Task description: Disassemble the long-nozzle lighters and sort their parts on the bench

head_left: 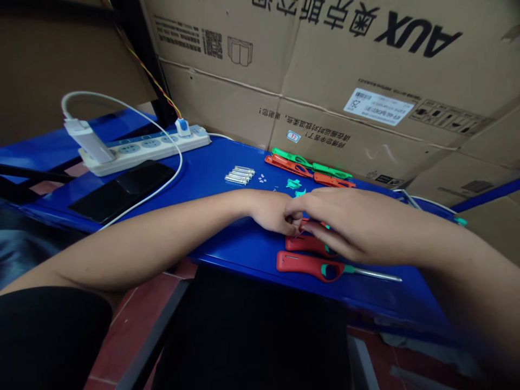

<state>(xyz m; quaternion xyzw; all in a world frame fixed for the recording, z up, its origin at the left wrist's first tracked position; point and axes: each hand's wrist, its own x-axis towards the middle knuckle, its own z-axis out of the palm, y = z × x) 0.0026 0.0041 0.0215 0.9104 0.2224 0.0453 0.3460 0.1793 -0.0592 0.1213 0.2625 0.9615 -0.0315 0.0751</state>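
Note:
My left hand (273, 210) is closed, its fingertips curled over the left end of the red lighters. My right hand (353, 225) reaches in from the right, thumb and fingers drawn into a pinch that meets the left fingertips. Whatever lies between the fingers is too small and covered to make out. Under both hands lies a red lighter (306, 244) with a green trigger, partly hidden, with more red showing behind it. Closer to the front edge rests another red long-nosed lighter (300, 264), its metal tube pointing right.
Orange casing halves (288, 164) and green casing halves (331, 170) lie along the carton (317, 70). Small green parts (293, 184), pink bits (262, 179) and several clear-and-metal cylinders (240, 175) sit nearby. A phone (124, 189) and power strip (150, 144) with white cable occupy the left.

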